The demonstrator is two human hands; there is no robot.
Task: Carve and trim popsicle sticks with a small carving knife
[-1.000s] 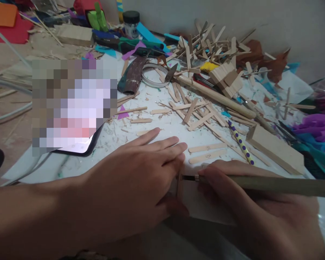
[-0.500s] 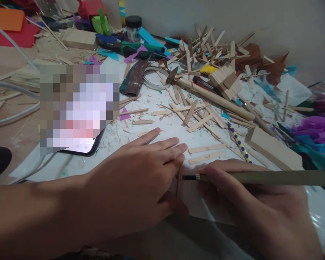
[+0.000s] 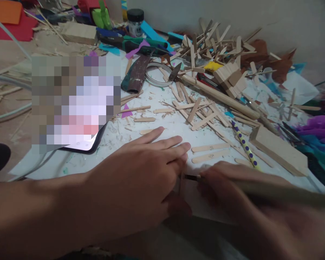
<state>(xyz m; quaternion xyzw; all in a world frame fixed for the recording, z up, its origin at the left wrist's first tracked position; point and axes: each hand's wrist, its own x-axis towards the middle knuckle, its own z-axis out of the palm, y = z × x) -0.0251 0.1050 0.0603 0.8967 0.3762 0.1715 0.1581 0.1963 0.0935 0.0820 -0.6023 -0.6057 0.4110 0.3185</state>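
My left hand lies low over the white paper, fingers stretched to the upper right, thumb bent in below. It pins a narrow craft stick, partly hidden, between thumb and fingers at its right edge. My right hand, blurred by motion, is closed round a wood-carving tool with a long wooden handle. The tool's thin dark blade points left and meets the stick, or nearly so. Just above the tool, two craft sticks with small pencil marks, an upper marked stick and a lower marked stick, lie side by side.
A phone lies left on the paper. Behind are loose craft sticks, a tape roll, a wooden-handled knife and a dotted pencil. A wood block lies right; a stick pile is against the wall.
The tool's handle end has swung down toward me, with my right hand turning along. The blade stays at the stick. My left hand holds its place; the whole view has shifted slightly.
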